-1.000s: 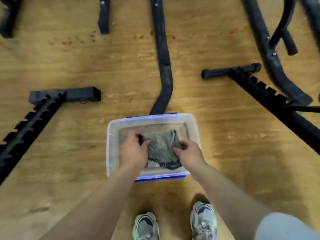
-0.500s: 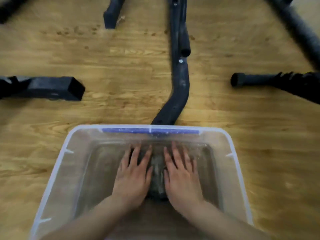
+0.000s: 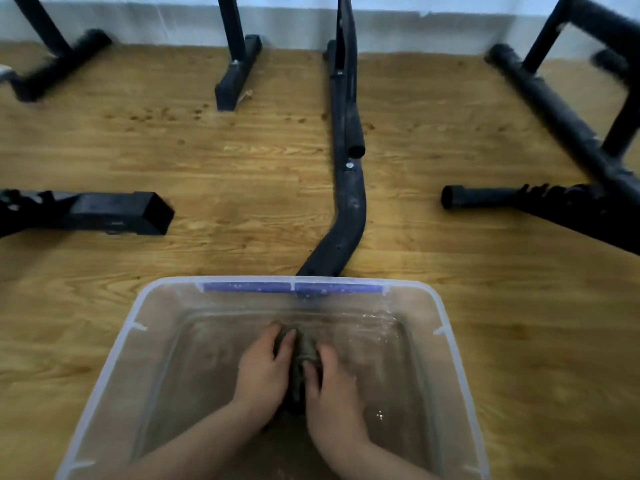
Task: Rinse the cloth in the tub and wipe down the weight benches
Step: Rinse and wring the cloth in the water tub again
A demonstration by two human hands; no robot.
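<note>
A clear plastic tub (image 3: pixel 114 348) with a blue strip on its far rim sits on the wooden floor right below me, holding shallow water. Both my hands are down in it. My left hand (image 3: pixel 263 368) and my right hand (image 3: pixel 332 386) squeeze a bunched dark grey cloth (image 3: pixel 303 348) between them, under the water. Most of the cloth is hidden by my fingers. Black weight bench frames stand around: a curved leg (image 3: pixel 349 216) just beyond the tub, a square foot (image 3: pixel 121 213) to the left, a round foot (image 3: pixel 485 199) to the right.
More black bench legs (image 3: pixel 239 71) stand at the back along a pale wall base (image 3: pixel 415 29). A slanted black frame (image 3: pixel 568 123) fills the right side. Small brown spots mark the floor (image 3: pixel 166 116) behind the tub.
My view has dropped closer to the tub and tilted up toward the wall. My hands went from lying flat on the cloth to gathering it into a bunch between them.
</note>
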